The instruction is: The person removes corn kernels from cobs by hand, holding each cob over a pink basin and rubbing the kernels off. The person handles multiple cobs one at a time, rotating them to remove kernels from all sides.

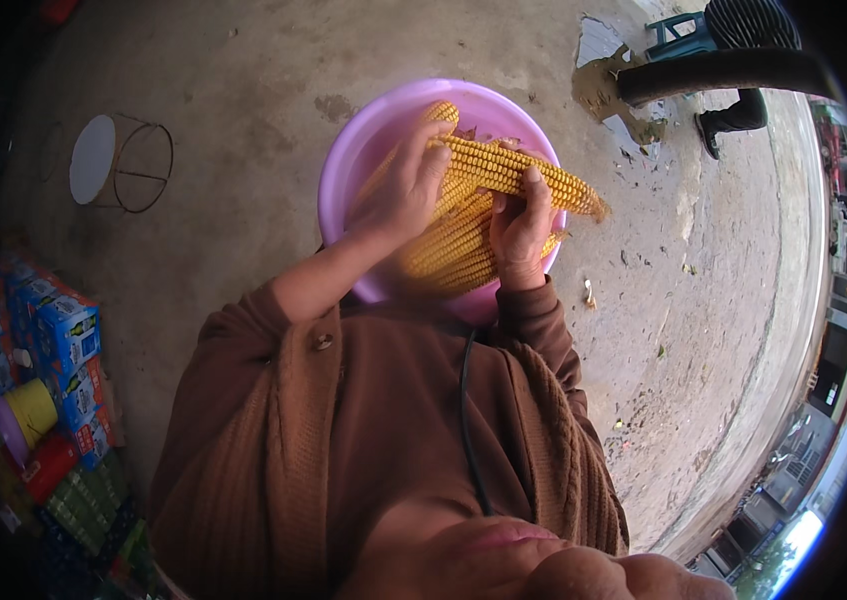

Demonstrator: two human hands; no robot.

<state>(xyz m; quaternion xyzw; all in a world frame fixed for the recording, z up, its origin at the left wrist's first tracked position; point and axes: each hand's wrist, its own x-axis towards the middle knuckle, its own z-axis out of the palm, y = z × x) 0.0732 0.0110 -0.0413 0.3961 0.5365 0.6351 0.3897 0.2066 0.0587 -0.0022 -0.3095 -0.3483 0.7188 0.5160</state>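
Note:
A long ear of yellow dried corn (pixel 502 166) is held crosswise above a pink plastic basin (pixel 336 165). My right hand (pixel 522 225) grips it from below, the thumb on the kernels, and its tapered tip points right past the basin's rim. My left hand (pixel 404 187) closes around the other end of the same ear; its fingertips are partly hidden. Beneath both hands, several more ears of corn (pixel 461 251) lie in the basin with their kernels on. Another ear's rounded end (pixel 441 112) shows just beyond my left fingers.
On the concrete floor (pixel 243 150), a round white-topped stool (pixel 93 159) with a metal frame stands left. Stacked drink cartons (pixel 67 337) and a yellow tub (pixel 31 409) are lower left. At upper right, a person's leg (pixel 738 112) shows beside a green plastic stool (pixel 682 37).

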